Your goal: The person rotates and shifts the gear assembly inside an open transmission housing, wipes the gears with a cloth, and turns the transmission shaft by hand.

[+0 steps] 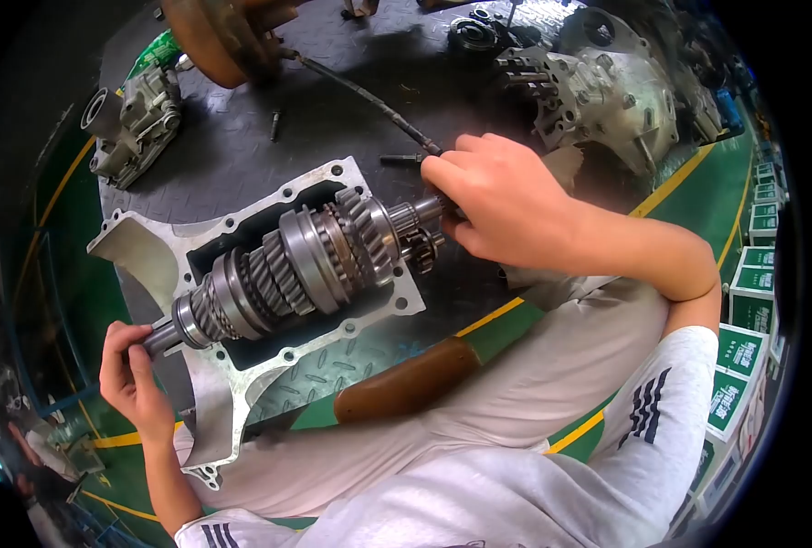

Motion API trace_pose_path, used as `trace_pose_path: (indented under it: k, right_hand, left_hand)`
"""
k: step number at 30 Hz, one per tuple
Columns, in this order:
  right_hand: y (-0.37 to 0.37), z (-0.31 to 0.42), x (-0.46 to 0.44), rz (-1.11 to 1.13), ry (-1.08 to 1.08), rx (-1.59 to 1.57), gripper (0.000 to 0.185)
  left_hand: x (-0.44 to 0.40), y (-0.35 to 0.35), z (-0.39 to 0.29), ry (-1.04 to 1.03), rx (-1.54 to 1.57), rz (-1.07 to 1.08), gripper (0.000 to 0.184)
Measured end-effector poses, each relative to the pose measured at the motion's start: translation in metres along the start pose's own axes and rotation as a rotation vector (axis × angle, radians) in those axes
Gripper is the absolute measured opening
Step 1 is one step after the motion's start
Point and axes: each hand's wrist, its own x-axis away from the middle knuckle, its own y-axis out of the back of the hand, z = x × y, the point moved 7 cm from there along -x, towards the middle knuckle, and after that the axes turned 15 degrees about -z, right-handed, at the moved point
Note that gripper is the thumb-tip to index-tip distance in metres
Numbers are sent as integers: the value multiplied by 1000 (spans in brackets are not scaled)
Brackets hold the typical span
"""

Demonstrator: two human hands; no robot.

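Left hand (137, 373) pinches plain end of gear shaft (310, 260); right hand (506, 205) curled at splined end, hold unclear. It lies between hands, over open housing (379, 315). Judged: handling step; any shift calls for even support

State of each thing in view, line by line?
Pale metal housing: open side up.
Silver steel gear shaft: lying across the housing, held at both ends.
Left hand: fingers closed on one end.
Right hand: fingers curled round the other.
Black patterned metal table: strewn with parts.
Small dark bolt: lying loose.
Large silver metal casting: resting, unheld.
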Motion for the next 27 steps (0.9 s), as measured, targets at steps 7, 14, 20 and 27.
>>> trace_pose_path:
  k: [7,14,20,27]
  right_hand:
    - [-31,-9,3,231,-95,143,14]
    - [-54,-28,-9,1143,-372,-381,25]
    - [-2,-30,-3,472,-111,55,28]
    - [-10,-12,16,8,56,115,29]
  left_hand:
    - [-1,7,25,194,90,13,22]
    - [1,9,16,0,49,-2,26]
    - [0,11,13,-27,73,40,19]
    - [-7,5,-7,-45,-43,107,18]
